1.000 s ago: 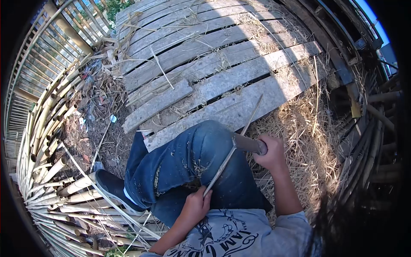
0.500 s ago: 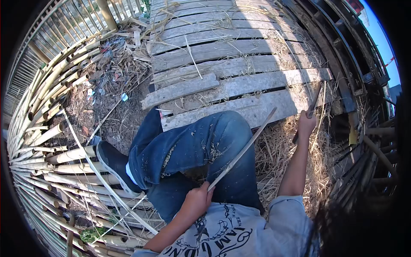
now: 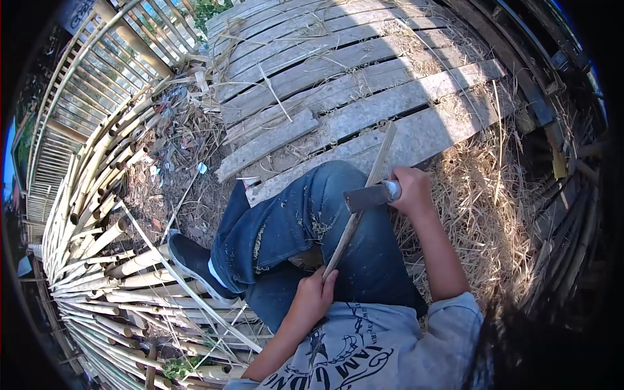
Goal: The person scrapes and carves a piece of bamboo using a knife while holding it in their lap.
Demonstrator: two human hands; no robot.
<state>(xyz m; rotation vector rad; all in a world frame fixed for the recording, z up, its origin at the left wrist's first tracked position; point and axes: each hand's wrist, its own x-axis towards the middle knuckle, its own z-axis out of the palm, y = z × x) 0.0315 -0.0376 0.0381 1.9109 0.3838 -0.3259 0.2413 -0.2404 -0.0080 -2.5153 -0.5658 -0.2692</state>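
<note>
My left hand (image 3: 313, 296) is closed around the lower end of a long, narrow strip of split bamboo or wood (image 3: 342, 246). The strip slants up and away over my bent knee. In my right hand (image 3: 413, 192) is a broad-bladed knife (image 3: 365, 199), gripped by its handle just behind a pale metal collar. Its dark blade crosses over the strip above the knee; whether it touches the strip I cannot tell. My fingers hide most of the handle. Shavings cling to my jeans (image 3: 279, 227).
A platform of wooden slats (image 3: 364, 91) lies ahead, with a loose short board (image 3: 270, 144) on it. Many bamboo poles (image 3: 136, 296) are piled at left, beside a bamboo fence (image 3: 84, 97). Dry straw and shavings (image 3: 478, 195) cover the ground at right.
My right hand has brought the knife leftward and down from the far right to the strip. The strip now stands steeper, its lower end still in my left hand. The camera view has shifted slightly.
</note>
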